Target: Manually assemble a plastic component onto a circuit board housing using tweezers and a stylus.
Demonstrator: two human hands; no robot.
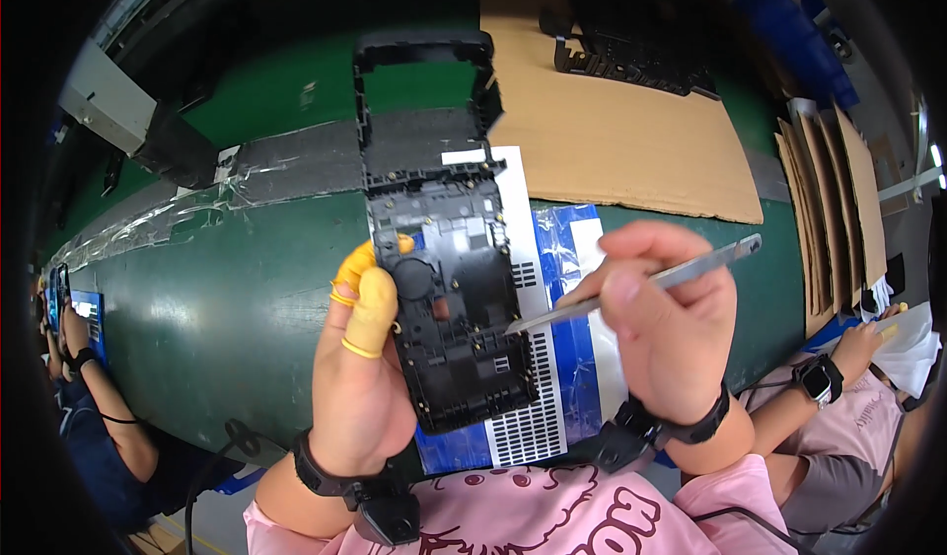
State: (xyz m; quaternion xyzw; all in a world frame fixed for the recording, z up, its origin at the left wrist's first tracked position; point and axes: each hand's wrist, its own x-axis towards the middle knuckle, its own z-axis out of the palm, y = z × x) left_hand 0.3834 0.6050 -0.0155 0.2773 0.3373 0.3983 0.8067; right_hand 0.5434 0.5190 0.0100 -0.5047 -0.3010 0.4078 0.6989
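My left hand [360, 387], with yellow finger cots on thumb and index finger, grips a black plastic housing [464, 289] by its left side. The housing is tilted up over the table, its ribbed inner face toward me and an open frame at its far end. My right hand [676, 328] pinches silver metal tweezers [710, 261]. Their tip is at the lower right part of the housing; whether it touches cannot be made out. Beneath the housing lies a white sheet [533, 397] with rows of small black pads, on a blue and white plastic-covered piece [575, 338].
Flat cardboard [631, 160] lies beyond, with more black plastic parts [631, 62] on it. Cardboard dividers [834, 210] stand at the right. A grey post [113, 101] rises at the far left. Other people's arms [109, 387] show at both sides of the green table [237, 308].
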